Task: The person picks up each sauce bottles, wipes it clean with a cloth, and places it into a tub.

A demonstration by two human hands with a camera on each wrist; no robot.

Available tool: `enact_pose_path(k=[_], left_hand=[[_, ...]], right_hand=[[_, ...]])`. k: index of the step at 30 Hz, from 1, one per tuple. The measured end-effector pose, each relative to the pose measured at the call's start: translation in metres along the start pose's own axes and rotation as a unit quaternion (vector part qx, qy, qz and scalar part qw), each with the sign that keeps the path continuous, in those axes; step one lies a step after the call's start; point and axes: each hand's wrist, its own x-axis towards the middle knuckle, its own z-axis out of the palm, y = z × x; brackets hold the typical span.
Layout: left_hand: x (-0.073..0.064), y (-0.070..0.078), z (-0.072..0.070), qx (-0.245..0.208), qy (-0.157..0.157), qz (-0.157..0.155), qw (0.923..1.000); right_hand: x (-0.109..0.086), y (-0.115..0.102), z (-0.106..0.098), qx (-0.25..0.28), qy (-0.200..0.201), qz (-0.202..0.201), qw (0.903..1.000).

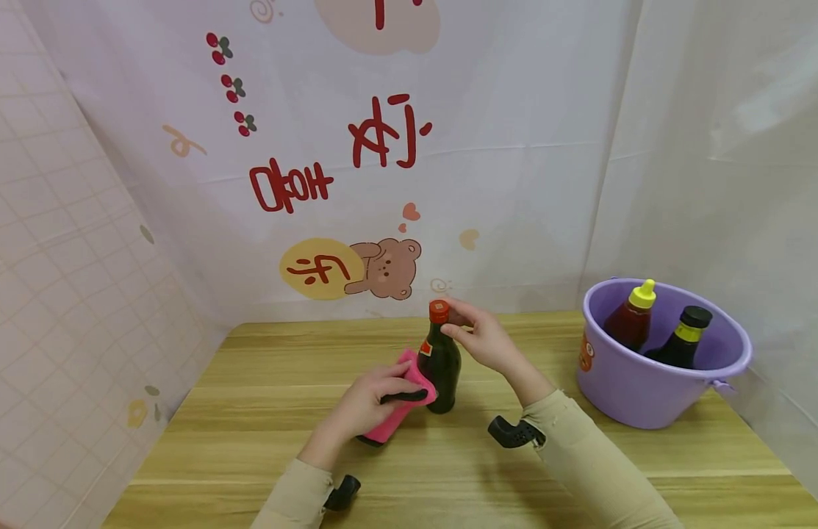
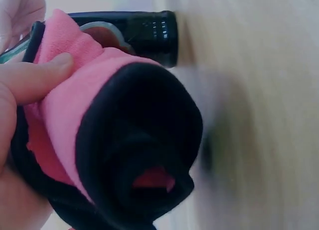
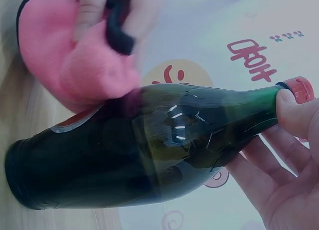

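Note:
A dark green glass bottle point(image 1: 442, 375) with a red cap point(image 1: 439, 311) stands on the wooden table, tilted slightly. My right hand point(image 1: 481, 336) holds it by the neck, thumb and fingers around the glass just below the cap in the right wrist view. My left hand point(image 1: 375, 397) grips a pink cloth point(image 1: 390, 422) with black edging, bunched up in the fingers. In the right wrist view the cloth point(image 3: 75, 55) lies against the side of the bottle point(image 3: 164, 145), over part of its label. The folded cloth point(image 2: 75, 125) hides much of the bottle in the left wrist view.
On the right of the table point(image 1: 283, 448) stands a purple bucket point(image 1: 636, 397). Inside it are a red-brown sauce bottle point(image 1: 628, 323) with a yellow cap and a dark bottle point(image 1: 680, 345) with a black cap. A printed white curtain point(image 1: 514, 184) hangs behind the table.

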Motion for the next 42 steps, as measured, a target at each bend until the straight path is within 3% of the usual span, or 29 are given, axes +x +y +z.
enact_pose_path(k=[8, 18, 23, 26, 30, 33, 37, 42], left_hand=[[0.003, -0.002, 0.012, 0.019, -0.091, -0.007, 0.9956], [0.011, 0.002, 0.013, 0.059, -0.141, -0.014, 0.9882], [0.012, 0.004, -0.001, 0.070, -0.156, -0.035, 0.9847], [0.012, 0.009, -0.017, 0.084, -0.130, -0.061, 0.9860], [0.017, 0.017, -0.038, 0.106, -0.051, -0.063, 0.9910], [0.025, 0.024, -0.048, 0.123, 0.019, -0.023, 0.9919], [0.038, 0.034, -0.053, 0.131, 0.094, 0.050, 0.9856], [0.049, 0.041, -0.049, 0.130, 0.124, 0.093, 0.9794]], right_hand=[[-0.001, 0.001, 0.000, -0.006, 0.001, -0.004, 1.0000], [-0.001, -0.001, -0.002, -0.006, -0.004, -0.002, 1.0000], [-0.001, 0.001, -0.001, -0.010, 0.000, -0.003, 0.9999], [-0.001, 0.002, 0.000, -0.009, 0.002, -0.002, 1.0000], [-0.001, 0.002, 0.000, -0.009, 0.002, -0.001, 1.0000], [0.000, 0.001, 0.000, -0.009, 0.002, -0.002, 1.0000], [0.000, 0.000, 0.000, -0.005, 0.004, -0.007, 1.0000], [0.001, 0.000, 0.000, 0.000, 0.004, -0.022, 0.9997]])
